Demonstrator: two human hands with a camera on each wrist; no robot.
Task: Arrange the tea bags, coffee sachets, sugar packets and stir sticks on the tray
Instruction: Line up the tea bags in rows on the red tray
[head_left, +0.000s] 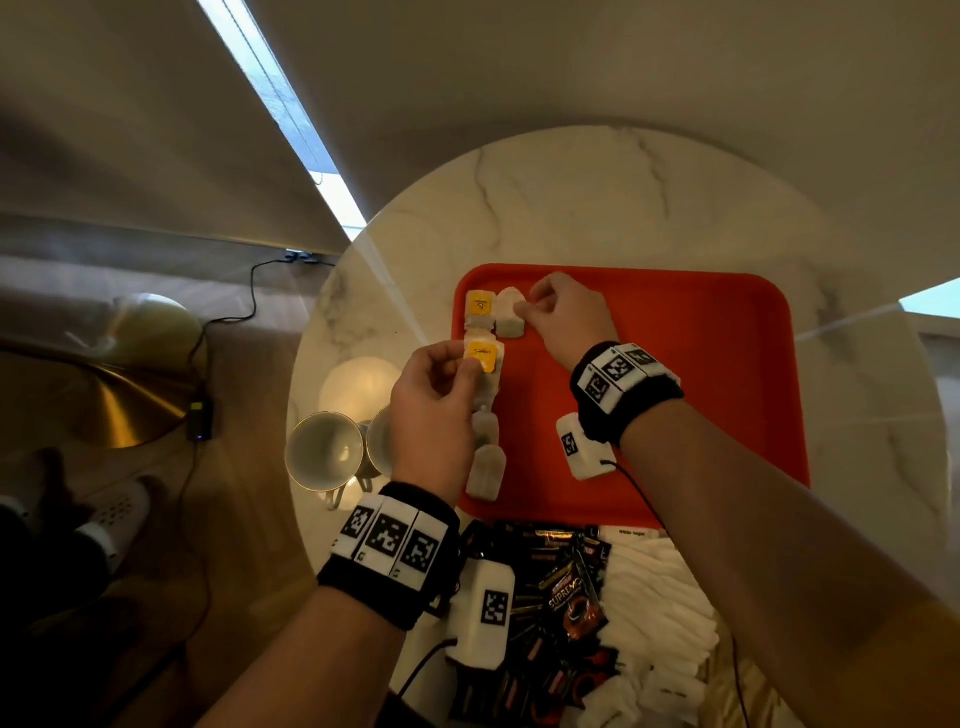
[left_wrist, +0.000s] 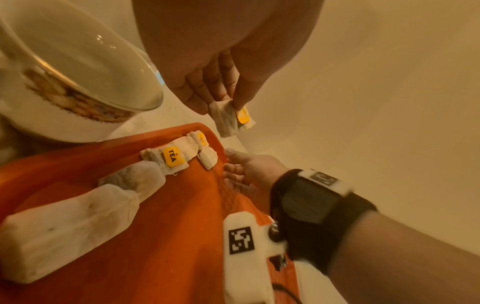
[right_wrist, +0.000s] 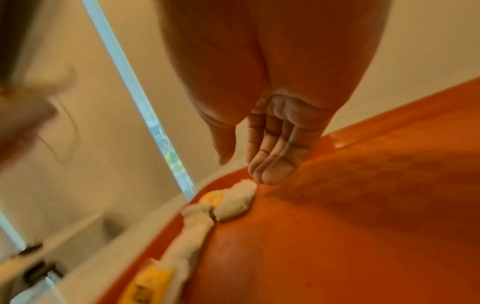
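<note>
An orange tray (head_left: 701, 364) lies on a round marble table (head_left: 597, 197). Several tea bags (head_left: 485, 470) lie in a column along its left edge, one with a yellow tag (head_left: 479, 304) at the far corner. My left hand (head_left: 470, 364) pinches another yellow-tagged tea bag (left_wrist: 231, 119) between thumb and fingers, held just above the tray's left edge. My right hand (head_left: 524, 306) is over the far left of the tray, its straight fingertips (right_wrist: 270, 170) at the end of a tagless tea bag (right_wrist: 239, 197) lying beside the corner one, thumb apart.
Two white cups (head_left: 324, 449) stand left of the tray, one looming in the left wrist view (left_wrist: 78, 67). Black coffee sachets (head_left: 566, 597) and white sugar packets (head_left: 665, 582) are heaped near the table's front edge. The tray's middle and right show bare orange.
</note>
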